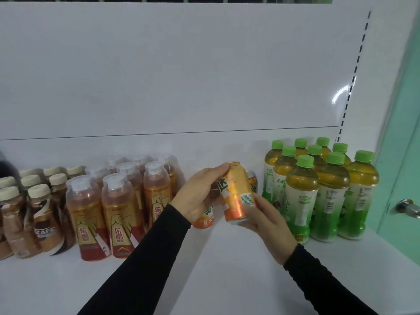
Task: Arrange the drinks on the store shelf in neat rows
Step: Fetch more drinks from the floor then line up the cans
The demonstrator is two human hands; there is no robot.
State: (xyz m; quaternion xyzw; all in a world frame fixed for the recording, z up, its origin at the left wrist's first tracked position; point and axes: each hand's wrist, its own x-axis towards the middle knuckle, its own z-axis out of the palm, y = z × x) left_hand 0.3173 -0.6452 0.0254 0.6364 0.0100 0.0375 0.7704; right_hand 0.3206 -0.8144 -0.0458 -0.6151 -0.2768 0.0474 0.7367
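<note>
orange can (238, 192), green-capped tea bottles (322, 192), gold-red bottles (118, 214), brown coffee bottles (43, 219), black sleeves (145, 258).

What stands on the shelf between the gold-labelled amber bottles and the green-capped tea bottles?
In the head view: orange cans. One tilted orange can is held in both hands; another orange can stands below the left hand; a third shows behind.

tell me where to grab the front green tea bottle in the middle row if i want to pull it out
Take the front green tea bottle by its narrow neck, just under the green cap, coming from above and the front. Neighbouring bottles crowd its right side and back, so the body is closed off there, while the cap and neck stand clear. Both hands are busy with the orange can.
</note>
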